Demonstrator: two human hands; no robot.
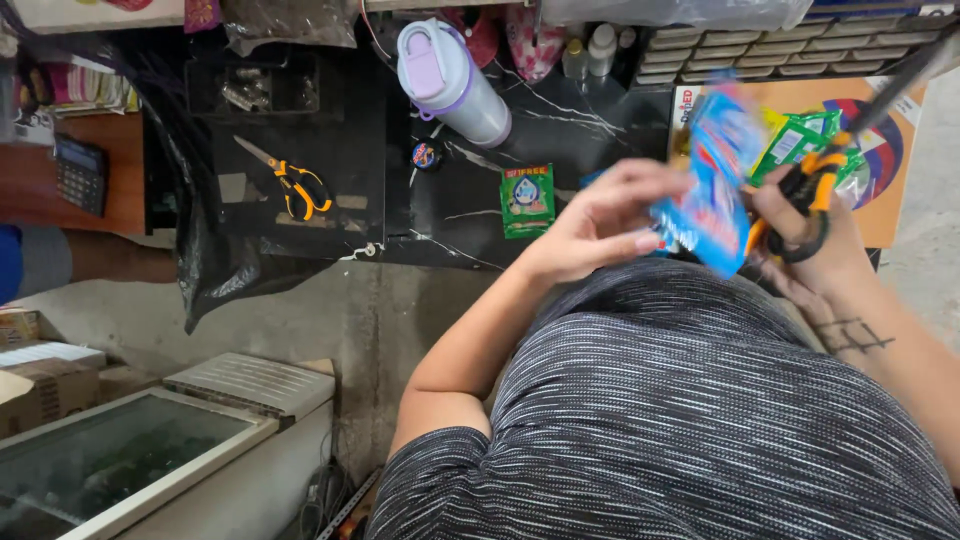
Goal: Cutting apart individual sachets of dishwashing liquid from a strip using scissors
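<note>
Left hand (600, 225): grips blue sachet (712, 190) past the desk (400, 220) edge. Right hand (810, 235): grips orange-handled scissors (815, 185), beside green packets (800, 140).

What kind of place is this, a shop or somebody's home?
Probably a small shop counter. A calculator sits at the side, a glass-topped chest freezer stands below, and the left hand holds a blue packet while the right hand holds scissors.
</note>
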